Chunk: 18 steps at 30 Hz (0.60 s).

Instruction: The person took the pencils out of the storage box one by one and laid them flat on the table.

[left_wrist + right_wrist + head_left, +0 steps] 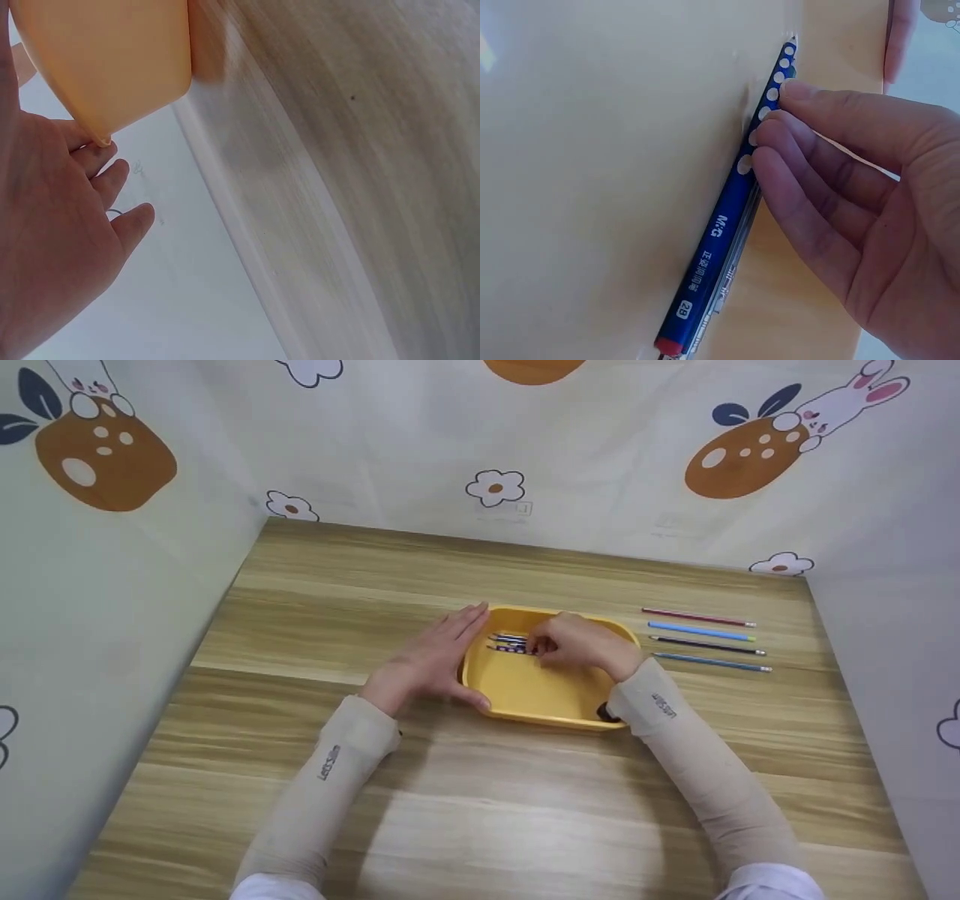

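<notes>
A yellow tray [551,718] stands on the wooden table. My left hand [431,656] lies spread along its left end, fingers at the far corner and thumb by the near rim; in the left wrist view its fairly straight fingers touch the rim [103,139]. My right hand [577,643] reaches inside the tray, over several pencils [508,639] whose points face left. In the right wrist view, the thumb and bent fingers pinch at a blue pencil [705,247] with white dots and a red end. Other pencils beside it are partly hidden.
Right of the tray several pencils lie side by side on the table [420,566]: a dark red one [697,617], a light blue one [701,631], a dark one [705,646] and a blue one [712,662]. Patterned curtains [405,442] bound the table's back and sides.
</notes>
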Each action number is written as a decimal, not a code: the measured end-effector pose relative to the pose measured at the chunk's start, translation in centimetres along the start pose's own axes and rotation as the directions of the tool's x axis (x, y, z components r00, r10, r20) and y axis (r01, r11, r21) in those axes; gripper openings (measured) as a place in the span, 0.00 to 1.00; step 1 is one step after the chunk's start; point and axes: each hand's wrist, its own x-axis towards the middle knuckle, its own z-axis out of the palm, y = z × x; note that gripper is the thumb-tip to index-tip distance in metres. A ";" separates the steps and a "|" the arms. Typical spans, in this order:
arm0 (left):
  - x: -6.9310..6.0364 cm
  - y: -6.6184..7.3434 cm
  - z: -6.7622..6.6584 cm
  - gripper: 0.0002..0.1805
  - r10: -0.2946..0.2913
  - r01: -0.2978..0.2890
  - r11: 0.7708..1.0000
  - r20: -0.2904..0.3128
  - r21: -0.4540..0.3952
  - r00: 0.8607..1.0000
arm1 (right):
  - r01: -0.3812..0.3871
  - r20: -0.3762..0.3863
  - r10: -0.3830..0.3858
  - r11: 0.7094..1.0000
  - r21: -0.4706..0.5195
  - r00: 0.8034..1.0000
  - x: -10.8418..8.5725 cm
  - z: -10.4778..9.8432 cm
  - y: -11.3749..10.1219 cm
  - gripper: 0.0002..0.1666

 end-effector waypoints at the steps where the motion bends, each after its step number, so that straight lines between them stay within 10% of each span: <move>1: 0.0 0.0 0.0 0.78 0.001 -0.001 1.000 0.001 0.001 1.000 | 0.001 0.002 -0.001 1.000 -0.001 1.000 0.0 0.0 0.0 0.09; 18: -0.1 -0.1 0.0 0.78 0.018 -0.018 0.999 -0.003 -0.033 1.000 | 0.070 -0.044 -0.076 0.991 -0.111 0.996 0.0 0.6 -0.5 0.11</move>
